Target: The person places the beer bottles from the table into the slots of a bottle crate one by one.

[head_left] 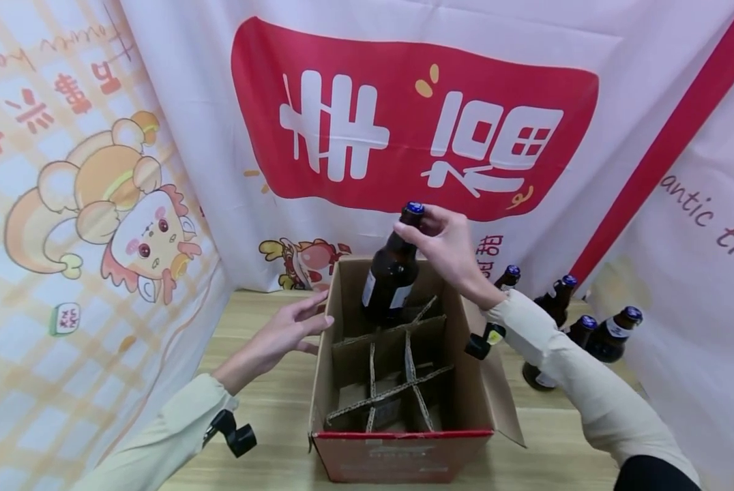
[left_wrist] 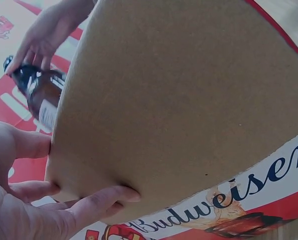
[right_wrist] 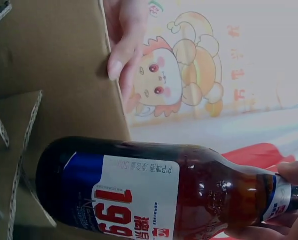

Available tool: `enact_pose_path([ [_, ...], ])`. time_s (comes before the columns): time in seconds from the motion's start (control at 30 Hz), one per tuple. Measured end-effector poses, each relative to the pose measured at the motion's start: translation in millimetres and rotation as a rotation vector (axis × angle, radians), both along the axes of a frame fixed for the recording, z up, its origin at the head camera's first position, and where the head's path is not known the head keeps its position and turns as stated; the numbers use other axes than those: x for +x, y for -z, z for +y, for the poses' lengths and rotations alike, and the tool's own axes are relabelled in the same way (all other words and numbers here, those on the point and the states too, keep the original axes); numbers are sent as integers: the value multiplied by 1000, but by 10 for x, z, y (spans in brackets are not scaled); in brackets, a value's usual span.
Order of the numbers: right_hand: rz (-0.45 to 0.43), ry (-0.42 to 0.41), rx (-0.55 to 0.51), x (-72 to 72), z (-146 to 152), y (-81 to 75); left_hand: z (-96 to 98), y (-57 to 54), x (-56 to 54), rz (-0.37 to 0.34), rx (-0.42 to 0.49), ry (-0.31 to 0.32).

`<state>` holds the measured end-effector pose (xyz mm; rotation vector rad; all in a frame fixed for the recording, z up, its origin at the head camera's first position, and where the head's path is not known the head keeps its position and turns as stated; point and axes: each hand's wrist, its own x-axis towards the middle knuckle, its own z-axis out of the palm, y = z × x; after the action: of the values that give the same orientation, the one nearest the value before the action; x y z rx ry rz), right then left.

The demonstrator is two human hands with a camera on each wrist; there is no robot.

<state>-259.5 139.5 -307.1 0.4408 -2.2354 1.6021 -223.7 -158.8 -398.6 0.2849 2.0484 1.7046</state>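
Note:
My right hand [head_left: 449,249] pinches a brown glass beer bottle [head_left: 391,276] by its neck, just under the blue cap. The bottle tilts slightly over the far end of an open cardboard box [head_left: 404,453], its lower part within the opening. In the right wrist view the beer bottle [right_wrist: 139,185] shows a blue and white label with red digits. Cardboard dividers [head_left: 391,395] split the box into compartments. My left hand [head_left: 284,334] touches the left wall, its thumb tip at the rim. In the left wrist view, the left hand [left_wrist: 39,210] has one finger pressed against the brown outer side.
Several capped beer bottles [head_left: 612,334] stand on the wooden table [head_left: 563,443], right of the box. A box flap [head_left: 505,402] hangs outward on the right. Printed curtains [head_left: 416,123] enclose the back and sides.

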Motion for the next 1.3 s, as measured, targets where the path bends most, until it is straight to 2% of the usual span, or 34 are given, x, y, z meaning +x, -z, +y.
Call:
enact_pose_path([
  [0.2,-141,-11,-59,-166,-111,116,-1,21,12,-7,15,-1],
  [0.47,-176,-45,-44,-264,-268,247,-19,19,-10,-8,1,-9],
  [0.73,-180,-60,131,-289,-421,339,-23,25,-11,-4,5,-10],
  [0.9,-203,-99,195,-326,-452,313,-12,20,-14,-1,0,-8],
  [1.07,-175,-150,288,-353,-479,300,-16,18,-16,1,-3,-10],
  [1.2,-159,-183,386,-383,-539,382,-12,27,-25,-2,1,-5],
  [1.3,-164,-199,446,-422,-607,499,-15,35,-25,-4,10,-6],
])
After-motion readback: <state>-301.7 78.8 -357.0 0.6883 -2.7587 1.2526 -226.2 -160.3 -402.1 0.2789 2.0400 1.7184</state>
